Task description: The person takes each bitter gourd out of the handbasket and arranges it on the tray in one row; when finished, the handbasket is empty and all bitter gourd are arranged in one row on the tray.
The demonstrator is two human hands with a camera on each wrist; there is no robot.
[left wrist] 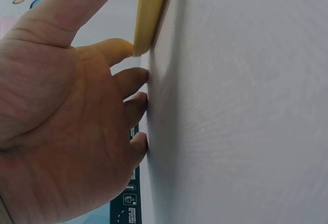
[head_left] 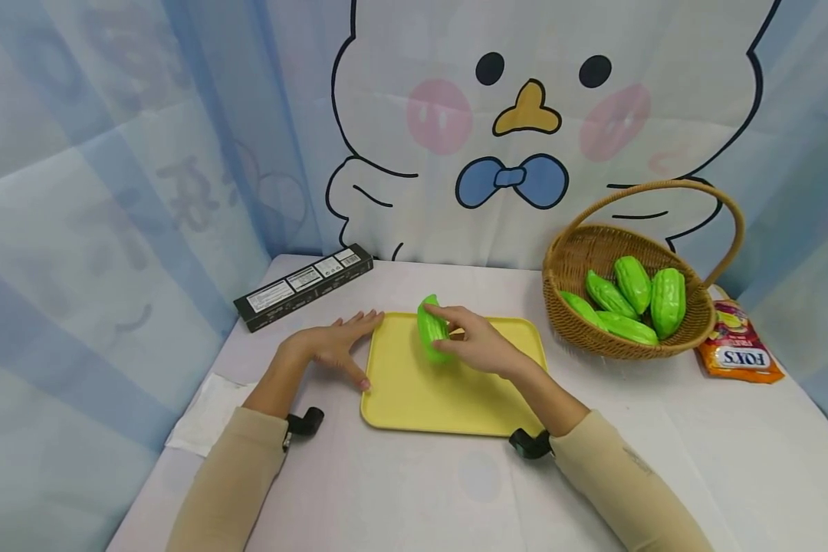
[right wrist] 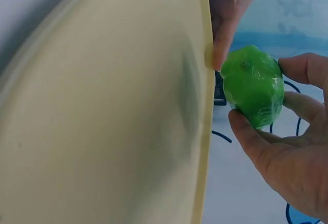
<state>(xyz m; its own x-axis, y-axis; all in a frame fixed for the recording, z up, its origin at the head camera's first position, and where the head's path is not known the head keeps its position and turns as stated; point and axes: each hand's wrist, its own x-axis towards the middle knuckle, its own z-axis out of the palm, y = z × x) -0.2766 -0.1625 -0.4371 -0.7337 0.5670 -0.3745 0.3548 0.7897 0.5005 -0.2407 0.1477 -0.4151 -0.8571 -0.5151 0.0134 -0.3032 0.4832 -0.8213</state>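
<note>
My right hand (head_left: 479, 341) pinches a glossy, ribbed green fruit (head_left: 431, 328) between thumb and fingers, over the left-middle part of the yellow tray (head_left: 455, 410). In the right wrist view, the fruit (right wrist: 253, 85) hangs off the tray's surface, its rounded end towards the camera. Spread wide, my left hand (head_left: 334, 345) lies at the tray's left edge. Its thumb and index fingertip touch the rim, while the other fingertips meet the table in the left wrist view. More green fruits (head_left: 632, 285) of the same kind lie in the wicker basket (head_left: 559, 322).
A long black box (head_left: 305, 285) lies at the table's back left. White tissue (head_left: 210, 414) rests by the left forearm. The basket, with a tall handle, stands at the back right beside an orange and red snack bag (head_left: 738, 345). A printed curtain (head_left: 524, 230) hangs behind the table.
</note>
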